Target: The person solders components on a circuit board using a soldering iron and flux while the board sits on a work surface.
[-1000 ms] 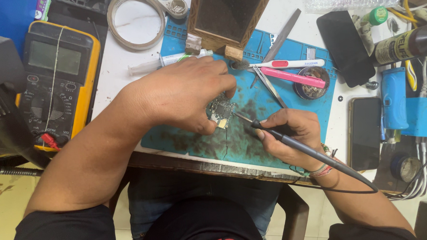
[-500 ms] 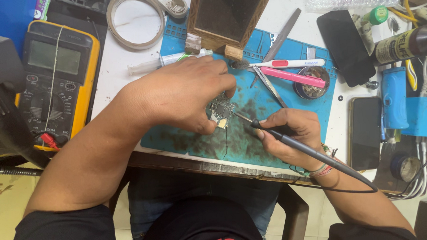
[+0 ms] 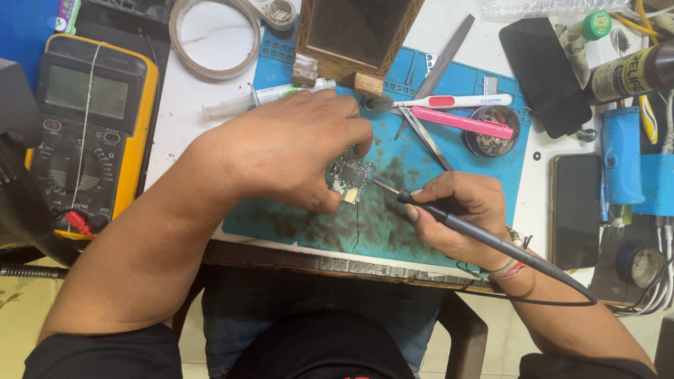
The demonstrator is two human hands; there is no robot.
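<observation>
Circuit board (image 3: 349, 178), small and dark with tiny chips, lies on the stained blue work mat (image 3: 398, 232) near the front edge of the counter (image 3: 199, 97), pinned there by the left hand (image 3: 291, 157). That hand's fingers (image 3: 357, 129) curl down over the board's far edge and its near corner, closed on it so that it sits flat. The right hand (image 3: 461, 211) is wrapped around the grey handle of a soldering iron (image 3: 458, 223), held like a pen, its fingers closed on the grip; the thin metal tip reaches left and meets the board's right edge. The iron's cord trails off to the right past the wrist.

Judging from this, the step in hand is soldering or reworking a point on the board's right side. The next move seems to call for a steady left-hand hold and a light, brief touch of the tip, since the parts are tiny and close together.

Just beyond the hands lie tweezers (image 3: 425, 134), a pink-handled tool (image 3: 462, 123), a white and red pen-like tool (image 3: 453, 101) and a small round tin (image 3: 492, 132). A syringe (image 3: 263, 99) rests at the mat's far left corner. Farther left sits a yellow multimeter (image 3: 92, 131); at the back, a roll of tape (image 3: 212, 33) and a wooden-framed box (image 3: 361, 28). Two dark phones (image 3: 542, 66) lie to the right
</observation>
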